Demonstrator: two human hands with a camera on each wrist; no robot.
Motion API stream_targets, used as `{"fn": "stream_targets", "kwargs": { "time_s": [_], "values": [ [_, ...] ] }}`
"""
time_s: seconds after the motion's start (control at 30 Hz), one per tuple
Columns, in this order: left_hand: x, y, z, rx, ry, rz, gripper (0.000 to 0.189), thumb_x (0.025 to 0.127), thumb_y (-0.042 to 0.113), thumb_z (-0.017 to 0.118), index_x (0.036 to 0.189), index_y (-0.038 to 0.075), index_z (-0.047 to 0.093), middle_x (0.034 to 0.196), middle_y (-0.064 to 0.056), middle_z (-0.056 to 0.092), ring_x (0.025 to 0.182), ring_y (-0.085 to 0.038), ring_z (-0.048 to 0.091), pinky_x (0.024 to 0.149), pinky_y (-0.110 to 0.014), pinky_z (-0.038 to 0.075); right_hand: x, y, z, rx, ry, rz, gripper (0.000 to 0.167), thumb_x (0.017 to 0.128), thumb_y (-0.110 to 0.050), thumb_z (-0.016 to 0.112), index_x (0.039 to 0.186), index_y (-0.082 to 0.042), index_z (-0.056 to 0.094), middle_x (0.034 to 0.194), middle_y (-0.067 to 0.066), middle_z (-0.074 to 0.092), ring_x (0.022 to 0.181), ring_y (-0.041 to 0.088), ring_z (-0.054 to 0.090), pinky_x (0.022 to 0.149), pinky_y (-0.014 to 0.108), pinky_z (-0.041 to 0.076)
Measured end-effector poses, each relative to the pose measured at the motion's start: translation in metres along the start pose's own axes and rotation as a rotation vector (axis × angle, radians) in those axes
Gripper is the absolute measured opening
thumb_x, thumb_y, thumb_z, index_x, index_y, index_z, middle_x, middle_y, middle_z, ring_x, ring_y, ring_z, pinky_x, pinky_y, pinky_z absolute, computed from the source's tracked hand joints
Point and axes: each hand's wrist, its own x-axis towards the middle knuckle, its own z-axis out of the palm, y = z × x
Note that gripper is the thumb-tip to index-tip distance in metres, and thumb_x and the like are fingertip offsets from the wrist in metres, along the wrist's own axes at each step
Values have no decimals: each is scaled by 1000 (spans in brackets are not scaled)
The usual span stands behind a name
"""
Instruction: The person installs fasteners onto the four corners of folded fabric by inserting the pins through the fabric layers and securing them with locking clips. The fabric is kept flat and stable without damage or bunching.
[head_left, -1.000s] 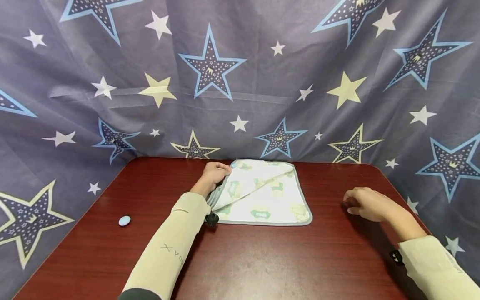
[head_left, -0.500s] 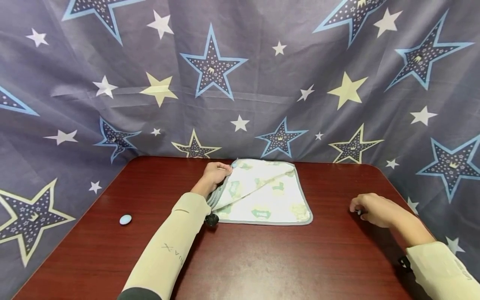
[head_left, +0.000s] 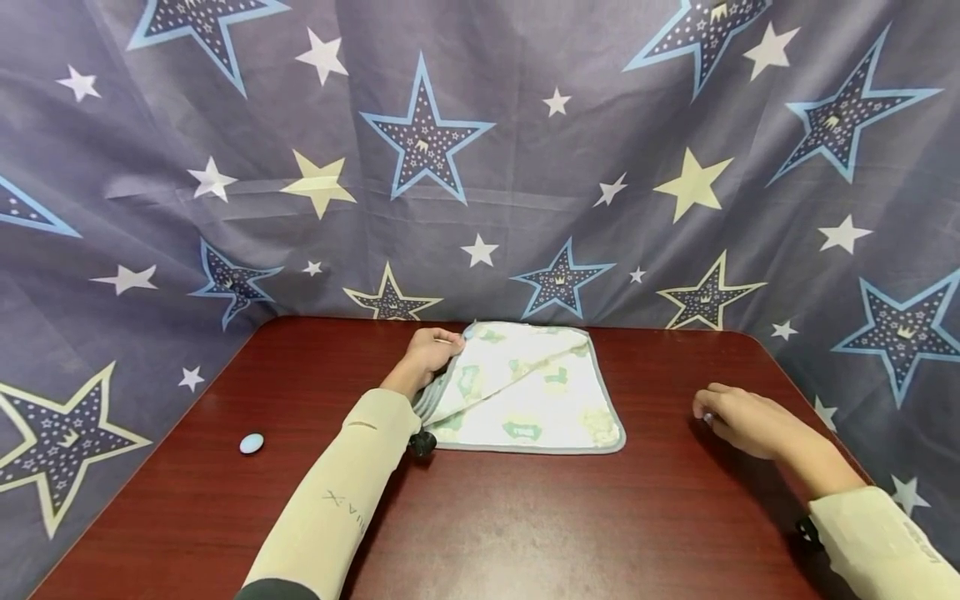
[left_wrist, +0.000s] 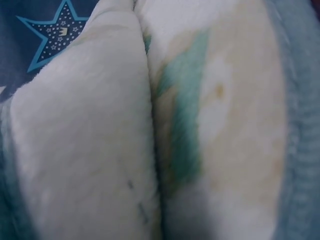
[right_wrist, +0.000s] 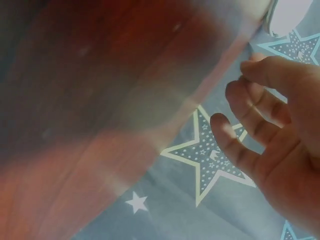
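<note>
Left hand (head_left: 430,348) curled on the far left corner of the folded cloth (head_left: 528,392), fingers pinching the stacked grey-edged layers there; up close in the left wrist view, only plush white pile with green and tan print (left_wrist: 200,130), pressed right against the lens. Right hand (head_left: 738,410) apart from the cloth, low over the bare wood on the right, fingers loosely bent and holding nothing; in the right wrist view, slack fingers (right_wrist: 260,115) spread over table edge and starred fabric.

Cloth lying near the back middle of the dark red table (head_left: 525,517), already doubled into a rough square, one diagonal crease across the top, layers fanned along the left edge.

Judging by this: a fold in hand, corner gripped but not yet lifted. Next move likely calling for the free hand at the opposite edge, to steady the layers or match corners.

Small pale blue oval (head_left: 251,443) well off to the left. Star-printed curtain (head_left: 480,167) behind.
</note>
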Motion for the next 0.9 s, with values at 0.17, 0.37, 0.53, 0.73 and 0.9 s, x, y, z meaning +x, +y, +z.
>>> {"fn": "stream_targets", "kwargs": {
  "time_s": [0.17, 0.37, 0.53, 0.73, 0.9],
  "values": [
    [-3, 1, -1, -19, -17, 0, 11, 96, 17, 73, 100, 7, 69, 110, -9, 64, 84, -20, 54, 70, -31, 45, 6, -8, 0, -2, 53, -13, 28, 85, 3, 71, 98, -19, 61, 93, -9, 54, 76, 5, 54, 61, 30, 46],
    [-8, 7, -3, 81, 9, 92, 12, 96, 18, 73, 98, 7, 68, 97, -8, 65, 75, -20, 58, 64, -32, 48, 16, -18, 1, -21, 95, -37, 27, 83, 3, 72, 95, -20, 62, 90, -11, 52, 75, 4, 54, 63, 31, 47],
    [-18, 16, -1, 282, 106, 308, 8, 93, 17, 73, 90, 9, 69, 85, -5, 68, 73, -20, 62, 66, -32, 50, 24, -27, 1, -19, 124, -75, 28, 83, 5, 71, 92, -20, 62, 87, -10, 52, 73, 4, 53, 63, 30, 47],
    [-34, 30, 8, 432, 66, 581, 5, 92, 14, 70, 88, 11, 69, 79, -1, 68, 71, -17, 62, 68, -32, 51, 34, -36, -2, -10, 116, -81, 26, 82, 5, 70, 92, -19, 63, 87, -6, 55, 72, 7, 54, 62, 32, 47],
    [-46, 34, 17, 573, -63, 733, 4, 93, 12, 70, 90, 11, 68, 78, 2, 67, 69, -12, 60, 66, -29, 49, 42, -43, 0, -4, 125, -96, 26, 83, 5, 71, 91, -19, 64, 86, -6, 56, 72, 7, 54, 62, 32, 47]
  ]
}}
